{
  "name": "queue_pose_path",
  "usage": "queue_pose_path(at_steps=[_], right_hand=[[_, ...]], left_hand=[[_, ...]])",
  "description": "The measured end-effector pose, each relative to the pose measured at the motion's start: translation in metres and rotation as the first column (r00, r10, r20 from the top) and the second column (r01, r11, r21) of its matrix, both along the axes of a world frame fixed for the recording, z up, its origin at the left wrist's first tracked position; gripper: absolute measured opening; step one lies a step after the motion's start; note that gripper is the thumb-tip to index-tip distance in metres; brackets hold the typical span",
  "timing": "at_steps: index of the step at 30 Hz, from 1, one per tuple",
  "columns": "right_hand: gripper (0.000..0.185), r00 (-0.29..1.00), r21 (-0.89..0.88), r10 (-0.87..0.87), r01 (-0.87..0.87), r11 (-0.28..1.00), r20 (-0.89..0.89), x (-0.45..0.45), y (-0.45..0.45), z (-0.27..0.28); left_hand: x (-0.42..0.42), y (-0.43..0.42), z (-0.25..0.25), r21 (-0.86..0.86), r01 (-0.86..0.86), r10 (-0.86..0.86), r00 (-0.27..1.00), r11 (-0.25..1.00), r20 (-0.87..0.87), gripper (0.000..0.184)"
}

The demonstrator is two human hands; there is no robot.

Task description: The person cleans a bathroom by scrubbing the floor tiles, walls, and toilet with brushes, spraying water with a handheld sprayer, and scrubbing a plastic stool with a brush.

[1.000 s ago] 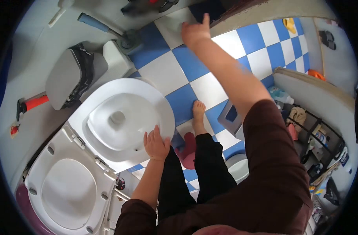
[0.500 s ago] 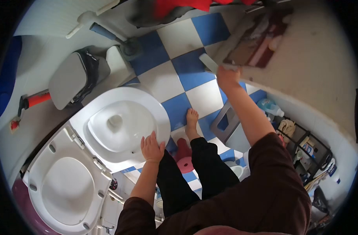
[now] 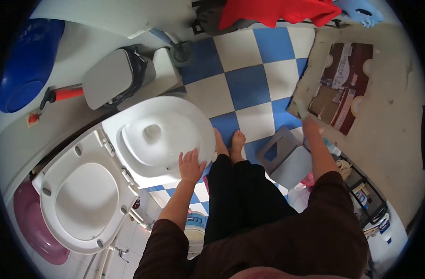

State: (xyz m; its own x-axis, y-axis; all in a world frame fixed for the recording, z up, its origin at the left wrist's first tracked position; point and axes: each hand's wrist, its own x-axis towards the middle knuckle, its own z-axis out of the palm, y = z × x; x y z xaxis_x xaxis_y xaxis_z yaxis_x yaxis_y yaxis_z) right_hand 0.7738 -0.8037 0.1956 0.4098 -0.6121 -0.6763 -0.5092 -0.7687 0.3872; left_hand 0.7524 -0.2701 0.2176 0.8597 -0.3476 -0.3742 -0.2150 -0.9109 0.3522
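Note:
My left hand (image 3: 191, 166) lies with fingers spread on the near rim of the white toilet bowl (image 3: 204, 125). The toilet's lid and seat (image 3: 87, 200) are tipped back to the left. At the right, my right hand (image 3: 312, 127) is closed around a pale, blurred bar, which looks like a door handle (image 3: 301, 109), at the edge of a beige door-like panel (image 3: 389, 111). A torn brown printed patch (image 3: 345, 88) is on that panel. My forearm and the blur hide part of the grip.
A grey bin (image 3: 108, 79) and a blue-handled toilet brush (image 3: 180, 51) stand beyond the toilet. A grey stool (image 3: 291, 165) and a black rack (image 3: 368, 195) are at my right. Blue and white tiles (image 3: 249, 88) cover the floor around my bare feet (image 3: 238, 138).
My right hand has moved right and toward me together with the handle and panel. My left hand stays on the toilet rim. My legs are closer together, and both feet now show.

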Motion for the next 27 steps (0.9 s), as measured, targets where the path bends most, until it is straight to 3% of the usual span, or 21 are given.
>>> queue_pose_path(at_steps=[1,3,6,9,10,11,12,14,16,17,19,20,22,23,24,26,27], right_hand=[[0.037,0.996,-0.028,-0.083,0.083,0.996,-0.034,-0.01,-0.017,0.011],[0.043,0.991,0.022,0.119,-0.118,0.993,-0.062,-0.089,-0.105,-0.059],[0.046,0.997,0.122,0.041,-0.048,0.991,0.058,-0.035,-0.03,0.037],[0.047,0.854,0.427,-0.297,0.1,0.899,0.427,-0.035,0.003,0.008],[0.046,0.814,0.516,-0.365,0.095,0.851,0.451,-0.022,0.023,0.003],[0.045,0.772,0.596,-0.43,0.083,0.799,0.469,-0.003,0.048,0.007],[0.046,0.76,0.63,-0.46,0.087,0.772,0.459,0.017,0.072,0.01],[0.043,0.73,0.67,-0.497,0.072,0.739,0.469,0.056,0.124,0.039],[0.038,0.69,0.745,-0.557,0.038,0.666,0.463,0.086,0.154,0.043],[0.037,0.667,0.809,-0.621,0.044,0.586,0.413,0.083,0.157,0.033],[0.034,0.655,0.692,-0.454,-0.149,0.706,0.604,0.06,0.158,-0.016],[0.033,0.656,0.699,-0.453,-0.162,0.697,0.604,0.058,0.155,-0.019],[0.031,0.656,0.711,-0.452,-0.187,0.677,0.604,0.06,0.149,-0.019],[0.032,0.709,0.767,-0.493,-0.107,0.632,0.505,0.058,0.139,-0.012],[0.034,0.725,0.796,-0.534,-0.032,0.605,0.435,0.062,0.13,0.002],[0.037,0.723,0.818,-0.61,0.11,0.564,0.324,0.069,0.112,0.033],[0.039,0.73,0.807,-0.618,0.159,0.569,0.291,0.068,0.104,0.036]], left_hand=[[0.001,-0.002,0.005,0.024,0.002,-0.003,1.0,1.0,0.022,0.057],[0.013,-0.01,0.016,0.005,-0.074,0.074,0.995,0.997,0.063,0.052],[0.063,-0.028,0.047,-0.172,-0.251,0.273,0.954,0.953,0.119,0.045],[0.187,-0.057,0.079,-0.484,-0.287,0.451,0.852,0.827,0.266,0.048],[0.235,-0.071,0.094,-0.553,-0.522,0.649,0.76,0.649,0.045,0.053],[0.279,-0.064,0.066,-0.608,-0.318,0.604,0.718,0.727,0.347,0.055],[0.323,-0.064,0.06,-0.639,-0.393,0.672,0.689,0.661,0.271,0.067],[0.392,-0.059,0.048,-0.757,-0.443,0.607,0.791,0.48,-0.078,0.069],[0.41,-0.079,0.076,-0.52,-0.792,0.717,0.56,0.319,-0.414,0.061],[0.414,-0.066,0.048,-0.547,-0.733,0.739,0.615,0.406,-0.275,0.051],[0.422,-0.04,-0.006,-0.533,-0.621,0.747,0.663,0.575,0.034,0.031],[0.409,-0.043,-0.002,-0.576,-0.6,0.779,0.618,0.555,0.108,0.026],[0.386,-0.046,0.004,-0.528,-0.675,0.796,0.605,0.515,0.003,0.032],[0.373,-0.051,0.007,-0.505,-0.709,0.801,0.595,0.492,-0.056,0.035],[0.361,-0.057,0.01,-0.555,-0.701,0.784,0.606,0.447,-0.134,0.026],[0.332,-0.088,0.024,-0.667,-0.729,0.757,0.519,0.151,-0.397,0.017],[0.319,-0.102,0.029,-0.631,-0.737,0.757,0.55,0.243,-0.352,0.018]])
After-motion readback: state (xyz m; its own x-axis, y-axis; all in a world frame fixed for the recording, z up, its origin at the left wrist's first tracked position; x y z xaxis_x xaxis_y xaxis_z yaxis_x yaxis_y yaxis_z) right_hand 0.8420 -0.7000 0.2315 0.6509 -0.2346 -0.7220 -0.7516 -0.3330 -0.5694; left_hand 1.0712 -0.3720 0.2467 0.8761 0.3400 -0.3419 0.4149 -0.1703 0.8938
